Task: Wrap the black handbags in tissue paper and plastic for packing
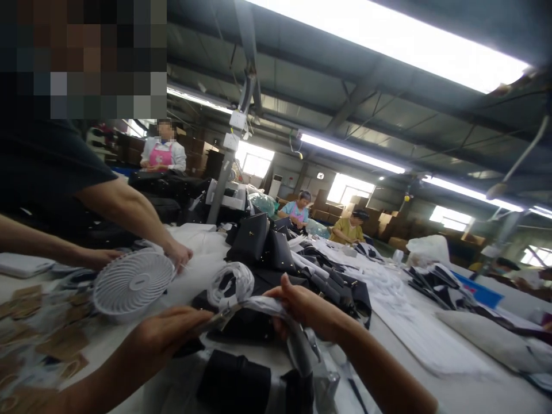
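Note:
A strap wrapped in clear plastic [265,305] stretches between my two hands above the table. My left hand [170,328] is closed on its left end, fingers straight and pressed together. Farther along, my right hand [297,305] grips the strap with the thumb raised, and the wrapped length hangs down below it. Just behind the strap is a round coil in whitish wrapping [230,284]; I cannot tell whether the two are joined. Below my hands lies a black leather-like bag [235,379], partly covered by clear plastic.
On the left, a co-worker's hands touch a white round fan [133,282]. Brown paper tags [62,342] lie at the near left. Black bags [250,238] pile up ahead, and white sheets [425,333] cover the right side. A metal post [221,187] rises beyond. Other people sit farther back.

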Demonstrator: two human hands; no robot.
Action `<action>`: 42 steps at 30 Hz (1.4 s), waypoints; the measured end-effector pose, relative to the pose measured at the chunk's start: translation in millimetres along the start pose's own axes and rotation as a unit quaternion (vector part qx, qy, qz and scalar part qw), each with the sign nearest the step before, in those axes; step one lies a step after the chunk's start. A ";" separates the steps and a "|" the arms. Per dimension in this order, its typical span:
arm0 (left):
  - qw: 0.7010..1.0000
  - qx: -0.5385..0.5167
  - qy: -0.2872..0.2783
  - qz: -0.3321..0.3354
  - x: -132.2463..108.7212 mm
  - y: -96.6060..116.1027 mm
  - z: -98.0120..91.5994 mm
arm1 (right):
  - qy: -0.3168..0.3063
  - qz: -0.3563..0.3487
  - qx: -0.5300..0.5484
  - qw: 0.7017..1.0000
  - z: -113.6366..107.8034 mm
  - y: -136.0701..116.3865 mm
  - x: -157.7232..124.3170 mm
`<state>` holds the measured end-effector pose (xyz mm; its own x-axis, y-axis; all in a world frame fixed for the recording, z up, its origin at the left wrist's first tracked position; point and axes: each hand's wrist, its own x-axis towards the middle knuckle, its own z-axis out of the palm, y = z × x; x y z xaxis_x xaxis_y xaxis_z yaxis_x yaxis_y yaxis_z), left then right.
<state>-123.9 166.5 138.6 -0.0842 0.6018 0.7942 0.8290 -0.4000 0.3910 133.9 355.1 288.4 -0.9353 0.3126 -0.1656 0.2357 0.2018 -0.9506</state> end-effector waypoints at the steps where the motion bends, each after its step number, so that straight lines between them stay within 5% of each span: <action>1: 1.000 0.013 0.017 0.014 -2.1 -2.9 3.1 | -0.014 0.006 -0.026 1.000 2.9 -7.4 0.8; 8: 0.996 0.038 0.076 0.006 -7.4 1.7 15.5 | -0.028 -0.021 -0.089 0.995 21.8 -28.9 0.1; 13: 0.991 0.007 0.085 -0.104 -4.9 9.8 18.5 | 0.018 -0.088 -0.079 0.993 31.1 -11.2 -2.0; 19: 0.969 -0.045 -0.043 -0.238 9.6 13.7 0.2 | 0.056 -0.148 -0.179 0.971 33.6 -6.8 -2.0; 25: 0.956 -0.125 -0.116 -0.238 20.0 16.2 -18.2 | 0.134 -0.123 -0.224 0.957 29.4 -5.2 9.7; 29: 0.955 -0.138 -0.117 -0.233 21.8 14.6 -17.5 | 0.160 -0.086 -0.212 0.960 24.4 5.4 23.8; 33: 0.965 -0.106 -0.080 -0.227 24.4 10.2 -12.8 | 0.124 -0.034 -0.158 0.979 14.6 14.4 35.0; 42: 0.953 -0.141 -0.072 -0.257 30.6 14.2 -19.6 | -0.096 0.003 0.042 0.995 -2.1 -1.6 17.8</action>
<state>-125.5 165.7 177.6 -0.3458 0.8492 0.3991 0.5147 -0.1839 0.8374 117.4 362.3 287.5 -0.9688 0.1299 -0.2110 0.2267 0.1202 -0.9665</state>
